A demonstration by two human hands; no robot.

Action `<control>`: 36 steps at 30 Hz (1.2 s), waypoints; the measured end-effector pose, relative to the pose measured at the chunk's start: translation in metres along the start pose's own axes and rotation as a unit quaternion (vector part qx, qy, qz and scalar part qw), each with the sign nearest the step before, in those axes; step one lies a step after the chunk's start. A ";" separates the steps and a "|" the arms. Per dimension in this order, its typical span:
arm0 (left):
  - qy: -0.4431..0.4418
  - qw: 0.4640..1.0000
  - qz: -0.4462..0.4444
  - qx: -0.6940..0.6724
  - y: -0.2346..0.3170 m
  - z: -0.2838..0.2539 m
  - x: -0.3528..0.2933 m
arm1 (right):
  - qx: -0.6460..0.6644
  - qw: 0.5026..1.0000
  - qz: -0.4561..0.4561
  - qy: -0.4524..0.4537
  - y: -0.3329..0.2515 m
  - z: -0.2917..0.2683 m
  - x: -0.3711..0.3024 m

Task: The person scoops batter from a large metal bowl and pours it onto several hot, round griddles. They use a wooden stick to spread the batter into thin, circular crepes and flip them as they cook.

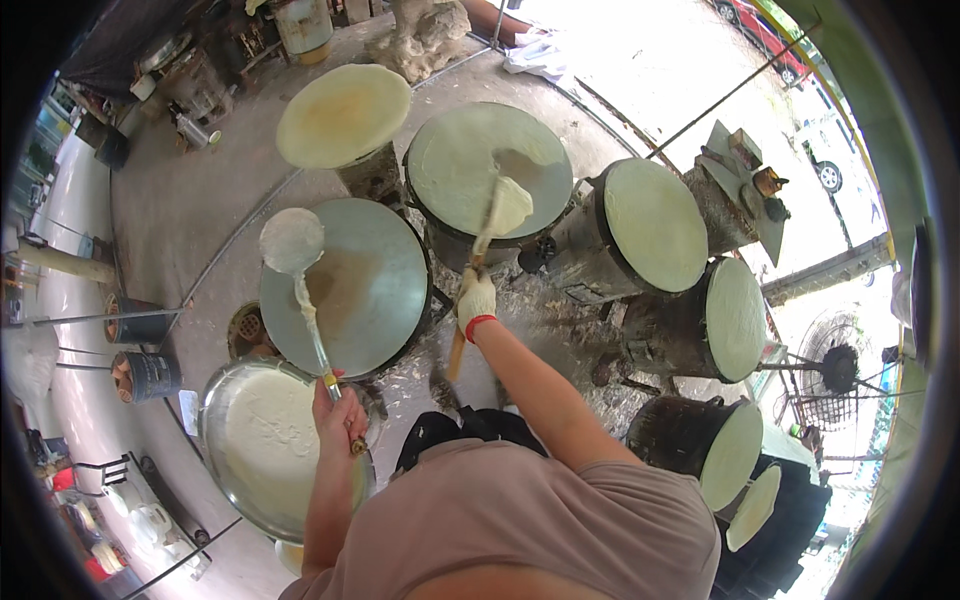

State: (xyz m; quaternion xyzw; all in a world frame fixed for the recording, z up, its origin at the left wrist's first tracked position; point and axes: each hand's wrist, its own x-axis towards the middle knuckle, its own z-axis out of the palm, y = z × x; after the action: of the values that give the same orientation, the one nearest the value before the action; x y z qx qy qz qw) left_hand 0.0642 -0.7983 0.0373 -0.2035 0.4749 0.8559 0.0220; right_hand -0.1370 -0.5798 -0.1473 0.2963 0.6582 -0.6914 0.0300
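Observation:
My left hand [341,416] is closed round the handle of a long ladle [292,240]. The ladle's batter-coated bowl hangs over the upper left edge of a bare round griddle [385,310], which has a brownish patch. In a white glove with a red band at the wrist, my right hand [477,302] grips a wooden batter spreader [487,228]. Pale batter is heaped by the spreader's head on the far griddle [535,195]. A thin layer of batter [450,160] covers most of that griddle, leaving a grey area at its right.
A big metal basin [213,430] of batter [270,425] stands at lower left. Several drum stoves with batter-covered tops, such as one stove [655,225], curve down the right side. A round pale sheet [345,115] lies far left. A large fan [838,368] stands at right.

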 end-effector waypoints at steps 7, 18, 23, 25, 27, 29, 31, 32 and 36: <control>-0.030 0.998 -0.044 -0.039 -0.016 0.028 -0.001 | -0.136 0.990 0.030 -0.002 -0.048 -0.064 0.017; -0.094 0.990 -0.050 -0.092 -0.063 0.137 0.022 | -0.231 0.962 -0.068 -0.132 -0.073 -0.189 0.099; -0.092 0.988 -0.044 -0.115 -0.091 0.205 0.036 | -0.407 0.884 -0.090 -0.211 -0.084 -0.225 0.106; -0.090 0.987 -0.050 -0.122 -0.097 0.227 0.041 | -0.398 0.893 -0.114 -0.174 -0.108 -0.225 0.138; -0.073 0.988 -0.053 -0.122 -0.102 0.250 0.044 | -0.397 0.893 -0.157 -0.142 -0.123 -0.224 0.168; -0.064 0.989 -0.047 -0.122 -0.105 0.262 0.046 | -0.372 0.889 -0.152 -0.218 -0.125 -0.224 0.168; -0.078 0.990 -0.046 -0.107 -0.110 0.266 0.051 | -0.382 0.847 -0.172 -0.328 -0.097 -0.240 0.151; -0.083 0.991 -0.042 -0.100 -0.110 0.266 0.052 | -0.419 0.801 -0.182 -0.387 -0.082 -0.251 0.141; -0.064 0.991 -0.042 -0.109 -0.109 0.261 0.057 | -0.422 0.862 -0.114 -0.259 -0.089 -0.279 0.132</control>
State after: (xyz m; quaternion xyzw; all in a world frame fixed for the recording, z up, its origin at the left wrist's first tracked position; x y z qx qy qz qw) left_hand -0.0485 -0.5325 0.0499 -0.1693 0.3674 0.9122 0.0659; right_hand -0.1803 -0.2629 -0.1151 -0.0111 0.8847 -0.3980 0.2423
